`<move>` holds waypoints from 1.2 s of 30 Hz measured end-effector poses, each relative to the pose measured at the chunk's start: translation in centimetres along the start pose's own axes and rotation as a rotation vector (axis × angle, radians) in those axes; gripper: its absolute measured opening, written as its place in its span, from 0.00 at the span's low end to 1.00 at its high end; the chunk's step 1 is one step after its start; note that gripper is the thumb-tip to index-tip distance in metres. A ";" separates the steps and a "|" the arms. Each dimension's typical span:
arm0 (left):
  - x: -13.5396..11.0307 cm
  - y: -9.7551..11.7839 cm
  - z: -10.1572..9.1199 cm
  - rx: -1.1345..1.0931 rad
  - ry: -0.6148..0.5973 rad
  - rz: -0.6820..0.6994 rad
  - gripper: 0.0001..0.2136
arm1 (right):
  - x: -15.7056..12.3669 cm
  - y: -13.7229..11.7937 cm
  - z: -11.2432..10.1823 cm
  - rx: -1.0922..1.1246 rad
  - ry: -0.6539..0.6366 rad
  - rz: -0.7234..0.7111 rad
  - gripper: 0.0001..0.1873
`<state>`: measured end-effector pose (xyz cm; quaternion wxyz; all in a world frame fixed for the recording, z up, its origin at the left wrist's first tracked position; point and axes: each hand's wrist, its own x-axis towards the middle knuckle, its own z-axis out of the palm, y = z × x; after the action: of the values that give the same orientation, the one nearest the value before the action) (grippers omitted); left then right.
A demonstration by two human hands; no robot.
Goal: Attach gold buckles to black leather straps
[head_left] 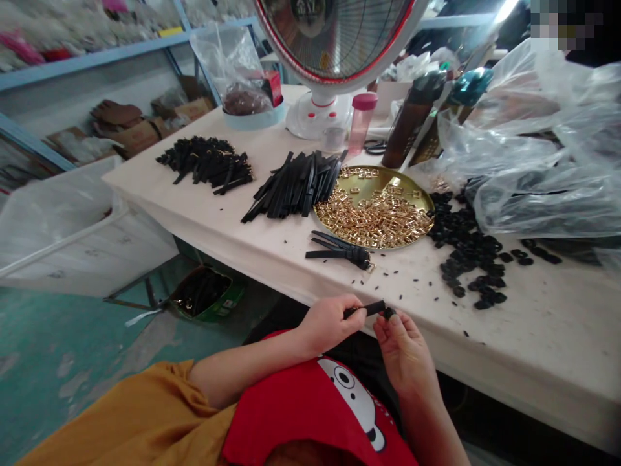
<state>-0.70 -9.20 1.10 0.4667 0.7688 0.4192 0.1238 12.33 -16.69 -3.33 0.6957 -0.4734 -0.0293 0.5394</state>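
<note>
My left hand (334, 321) is closed around a black strap (374, 307), which points right past my fingertips. At its end, my right hand (406, 349) pinches a small black loop (389, 313). The two pieces meet or nearly meet just off the table's front edge. Beyond them lies a small bunch of black straps (339, 251) with a gold buckle at one end. A round gold tray (388, 177) holds many gold buckles (376, 219). Loose black straps (295, 184) are piled left of it, and small black loops (478, 265) are scattered to its right.
Another pile of black straps with gold bits (206, 162) lies far left on the table (272, 255). A fan (320, 116), a pink-lidded bottle (362, 123) and dark bottles (412, 120) stand behind. Plastic bags (548, 188) crowd the right. A white bin (87, 233) stands left.
</note>
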 end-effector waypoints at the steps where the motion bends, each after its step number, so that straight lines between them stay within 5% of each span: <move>1: 0.1 0.1 0.2 0.014 0.000 0.005 0.13 | 0.1 0.0 -0.2 0.012 0.001 0.012 0.09; 8: 0.9 0.8 1.2 0.152 -0.106 0.022 0.12 | 0.5 0.2 -1.6 0.067 -0.034 0.016 0.08; 15: 2.0 1.5 1.0 0.357 -0.282 0.046 0.11 | 0.2 0.0 -4.1 -0.213 0.039 -0.080 0.10; 22: 2.4 1.8 2.1 0.339 -0.387 0.095 0.13 | -0.2 0.0 -3.4 -0.021 0.046 -0.017 0.09; 30: 1.9 0.9 2.5 0.403 -0.281 0.169 0.13 | -0.8 1.0 -1.7 0.026 0.008 0.070 0.09; 36: 1.6 0.2 2.4 0.527 -0.289 0.251 0.15 | -1.3 1.6 -2.0 -0.230 0.102 -0.078 0.10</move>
<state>1.83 -9.50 -0.38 0.2875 0.9185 0.2682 -0.0427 11.75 -19.03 -4.93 0.6579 -0.5755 -0.0738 0.4801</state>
